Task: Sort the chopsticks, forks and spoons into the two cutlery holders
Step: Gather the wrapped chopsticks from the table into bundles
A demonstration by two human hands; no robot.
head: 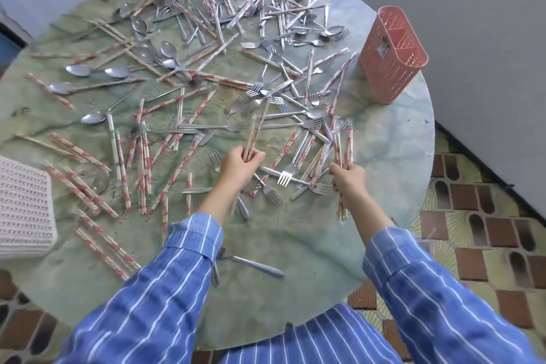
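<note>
Chopsticks [144, 162], forks [286, 176] and spoons [78, 70] lie strewn across nearly all of our round table [295, 245], a smooth slab veined green and grey like marble. Next in size come the two holders. The pink holder [390, 68], a perforated plastic basket with dividers showing in its mouth, stands near the rim at 2 o'clock from our hands. The white holder [23, 210], of similar latticed make, sits at 9 o'clock and is partly cut off from view. The steel pieces are thin and shiny, and most of the sticks wear wrappers marked in red.

Our hands are apart. Our left hand [239, 164] grips a bare pair [254, 133] of pale wooden sticks low down, their long axis pointing to 1 o'clock above the pile. Our right hand [350, 180] is clamped round a wrapped bundle [344, 145], which runs from 12 to 6 o'clock.

We judge that the coming move turns on the pink holder. It lies well apart at 2 o'clock, and our right hand is the nearer, so the bundle would have to be tipped end-down into one compartment
</note>
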